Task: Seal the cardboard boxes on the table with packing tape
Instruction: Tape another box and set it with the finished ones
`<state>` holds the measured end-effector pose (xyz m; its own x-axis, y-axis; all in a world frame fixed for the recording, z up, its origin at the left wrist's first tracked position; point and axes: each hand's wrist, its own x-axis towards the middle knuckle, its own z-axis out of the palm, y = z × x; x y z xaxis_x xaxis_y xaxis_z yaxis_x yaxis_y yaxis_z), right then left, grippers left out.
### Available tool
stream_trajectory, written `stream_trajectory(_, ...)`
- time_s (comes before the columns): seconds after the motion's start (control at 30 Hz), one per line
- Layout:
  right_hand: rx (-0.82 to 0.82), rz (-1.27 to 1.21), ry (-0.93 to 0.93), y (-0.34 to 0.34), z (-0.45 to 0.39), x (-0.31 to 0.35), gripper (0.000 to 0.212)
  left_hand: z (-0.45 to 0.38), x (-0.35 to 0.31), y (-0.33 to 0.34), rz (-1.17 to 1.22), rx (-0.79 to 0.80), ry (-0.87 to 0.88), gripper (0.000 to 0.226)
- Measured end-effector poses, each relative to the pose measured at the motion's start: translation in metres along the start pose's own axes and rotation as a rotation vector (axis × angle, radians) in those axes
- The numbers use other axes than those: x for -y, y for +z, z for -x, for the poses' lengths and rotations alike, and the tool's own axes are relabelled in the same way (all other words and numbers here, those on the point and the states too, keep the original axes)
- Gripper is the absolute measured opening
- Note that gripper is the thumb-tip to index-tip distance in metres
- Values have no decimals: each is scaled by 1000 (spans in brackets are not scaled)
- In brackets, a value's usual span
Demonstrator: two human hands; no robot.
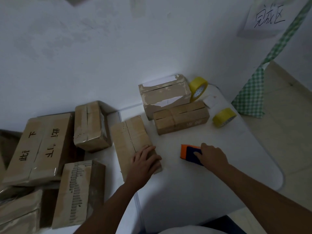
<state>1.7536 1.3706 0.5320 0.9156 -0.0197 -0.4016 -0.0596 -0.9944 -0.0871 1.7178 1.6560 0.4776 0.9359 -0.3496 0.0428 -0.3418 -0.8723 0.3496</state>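
With the left hand (145, 163) pressing flat on the long brown cardboard box (133, 142), the right hand (211, 155), fingers curled over the orange-and-blue tape cutter (190, 152), should lift it squarely.
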Motion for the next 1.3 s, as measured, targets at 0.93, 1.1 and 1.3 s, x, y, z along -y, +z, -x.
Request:
stream_trajectory(0.93,91,-1377,219,50,31,84,10,32,13,-9,8,104,-10,62)
stream_trajectory(1.1,9,-1285,176,52,30,84,9,32,13,-4,-85,90,-39,62)
stream_trajectory(1.3,15,-1266,128,55,24,83,9,33,14,7,-292,2,27,63)
